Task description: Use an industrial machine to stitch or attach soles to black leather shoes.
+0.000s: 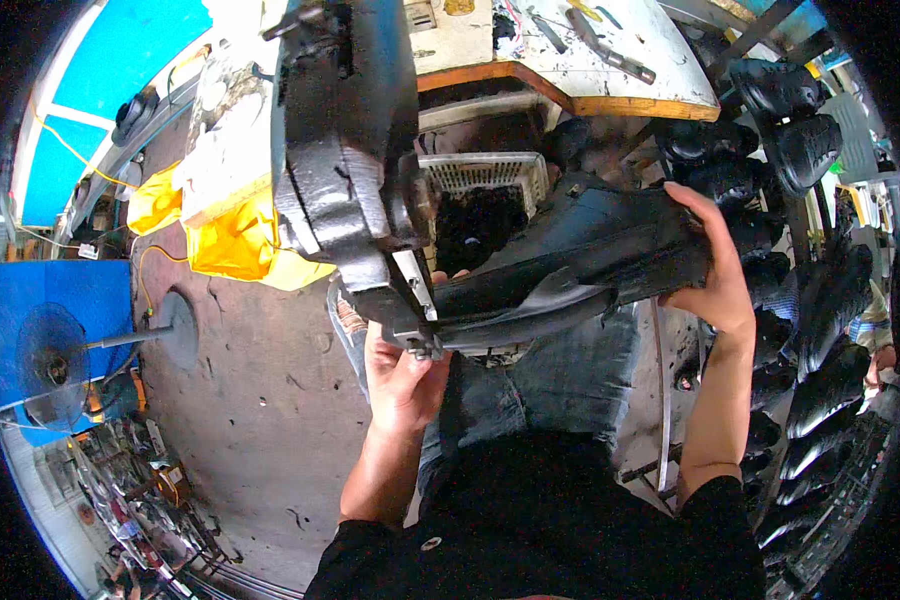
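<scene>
We log the black shoe held crosswise just right of the black machine's lower tip, its long axis slanting away from us rightward. The right hand is wrapped round its right end; the left hand, nearer the tip, has hidden fingers, so we cannot tell its hold. Surface: dull black, glossier along the near edge.

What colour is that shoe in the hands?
The shoe is black, clearest in the head view.

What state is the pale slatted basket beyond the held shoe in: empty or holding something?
Holding something: dark, scrap-like material shows inside the basket. How deep it lies, I cannot tell.
</scene>
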`<control>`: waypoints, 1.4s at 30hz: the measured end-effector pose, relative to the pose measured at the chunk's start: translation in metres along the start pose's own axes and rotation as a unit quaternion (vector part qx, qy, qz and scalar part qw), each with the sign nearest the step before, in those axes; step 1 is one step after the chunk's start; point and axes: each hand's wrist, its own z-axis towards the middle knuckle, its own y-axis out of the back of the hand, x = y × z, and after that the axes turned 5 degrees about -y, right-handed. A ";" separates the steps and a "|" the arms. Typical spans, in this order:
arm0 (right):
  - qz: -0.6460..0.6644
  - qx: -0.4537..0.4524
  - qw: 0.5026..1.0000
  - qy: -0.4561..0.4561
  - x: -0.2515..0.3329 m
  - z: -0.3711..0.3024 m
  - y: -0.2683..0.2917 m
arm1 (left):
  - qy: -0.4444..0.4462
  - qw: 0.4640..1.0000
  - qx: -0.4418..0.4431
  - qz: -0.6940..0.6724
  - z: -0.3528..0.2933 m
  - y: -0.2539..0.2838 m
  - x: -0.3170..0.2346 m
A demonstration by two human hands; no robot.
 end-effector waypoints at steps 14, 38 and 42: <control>0.029 0.001 0.978 0.207 0.077 0.008 0.005 | 0.091 0.965 -0.139 -0.203 -0.026 0.049 0.022; 0.055 0.055 0.985 0.152 0.094 0.008 -0.131 | -0.269 0.625 0.098 0.726 -0.002 -0.009 -0.106; -0.012 0.044 0.981 0.187 0.111 0.010 -0.122 | -0.148 0.671 0.182 0.704 0.025 -0.045 -0.101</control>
